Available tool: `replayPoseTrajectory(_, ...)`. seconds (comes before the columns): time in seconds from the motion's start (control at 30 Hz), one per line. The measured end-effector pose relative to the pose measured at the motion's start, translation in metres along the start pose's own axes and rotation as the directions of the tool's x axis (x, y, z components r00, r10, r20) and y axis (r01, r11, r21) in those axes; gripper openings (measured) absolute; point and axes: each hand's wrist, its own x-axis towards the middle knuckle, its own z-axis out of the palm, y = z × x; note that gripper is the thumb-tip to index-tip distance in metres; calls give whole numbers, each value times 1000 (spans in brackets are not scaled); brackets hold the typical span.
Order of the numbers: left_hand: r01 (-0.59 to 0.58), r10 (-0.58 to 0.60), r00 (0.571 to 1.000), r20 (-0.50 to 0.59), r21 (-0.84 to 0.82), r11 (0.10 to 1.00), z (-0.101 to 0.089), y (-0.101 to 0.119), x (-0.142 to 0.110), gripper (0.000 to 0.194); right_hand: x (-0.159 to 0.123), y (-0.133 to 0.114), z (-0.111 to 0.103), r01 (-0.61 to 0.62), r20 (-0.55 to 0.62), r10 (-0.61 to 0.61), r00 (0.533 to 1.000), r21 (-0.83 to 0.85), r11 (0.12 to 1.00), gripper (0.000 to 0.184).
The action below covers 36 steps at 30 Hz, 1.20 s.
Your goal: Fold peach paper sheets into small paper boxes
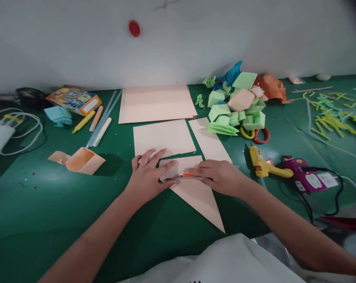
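My left hand [148, 173] lies with its fingers spread on a pale peach sheet of paper [192, 192] that tapers to a point towards me. In my right hand [217, 175], the closed fingers hold a small orange craft knife [188, 175], low over the same sheet. A thin grey strip [175, 177] runs from the knife towards my left thumb; whether it is blade or ruler I cannot tell. Just beyond my hands lie a peach rectangle [163, 135] and a slanted peach piece [210, 137].
A larger peach sheet [157, 104] lies near the wall. Folded green papers [222, 112], scissors [262, 135], a yellow glue gun [266, 165] and a purple power box [310, 175] with cords are on the right. On the left are a folded peach box [85, 159], glue sticks [105, 114] and a crayon box [74, 99].
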Motion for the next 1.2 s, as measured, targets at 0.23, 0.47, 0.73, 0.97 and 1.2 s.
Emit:
replayPoseTrajectory(0.23,50,-50,998,28,-23,998,-1,-2,2,49,-2,-1,-1,6,14,-6,1000,-6,1000,43)
replayPoseTrajectory(0.47,65,-65,998,13,-24,998,-1,-1,3,48,-3,0,-1,5,15,-4,1000,-26,1000,44)
replayPoseTrajectory(0.73,51,-51,999,16,-6,999,0,-3,2,49,-4,2,-5,-10,9,10,1000,-26,1000,44)
replayPoseTrajectory(0.97,53,-53,999,10,-10,999,1,-4,1,48,-4,4,-5,-19,14,20,1000,-19,1000,43)
replayPoseTrajectory(1.2,60,-60,998,34,-5,998,-1,-3,2,48,-6,5,-8,-49,52,49,997,0,999,43)
